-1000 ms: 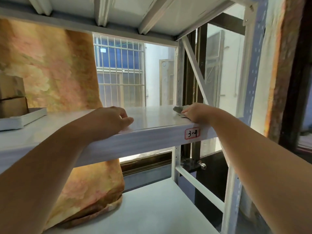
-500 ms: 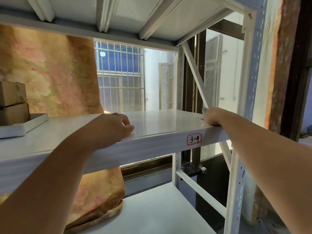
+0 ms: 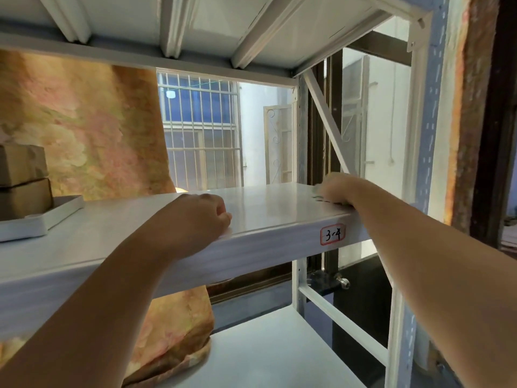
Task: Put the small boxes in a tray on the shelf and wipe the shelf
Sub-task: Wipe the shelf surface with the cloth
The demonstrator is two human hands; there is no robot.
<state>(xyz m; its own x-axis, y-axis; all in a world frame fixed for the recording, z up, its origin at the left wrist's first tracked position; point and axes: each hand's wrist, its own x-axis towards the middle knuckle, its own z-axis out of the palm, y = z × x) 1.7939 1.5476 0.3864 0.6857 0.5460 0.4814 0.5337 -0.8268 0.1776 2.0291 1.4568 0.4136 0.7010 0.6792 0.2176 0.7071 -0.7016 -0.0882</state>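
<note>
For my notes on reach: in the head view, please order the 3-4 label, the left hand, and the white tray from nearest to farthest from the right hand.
1. 3-4 label, just below the right hand, on the shelf's front edge.
2. Left hand, mid-shelf at the front edge.
3. White tray, far left.

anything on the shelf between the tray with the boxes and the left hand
No. In the head view, the shelf top is bare between the tray holding the stacked boxes and the left hand.

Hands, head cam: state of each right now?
Left hand: closed in a loose fist, resting on the shelf front edge, holding nothing visible.
Right hand: motion-blurred, closed over a grey cloth at the shelf's right end.
</note>
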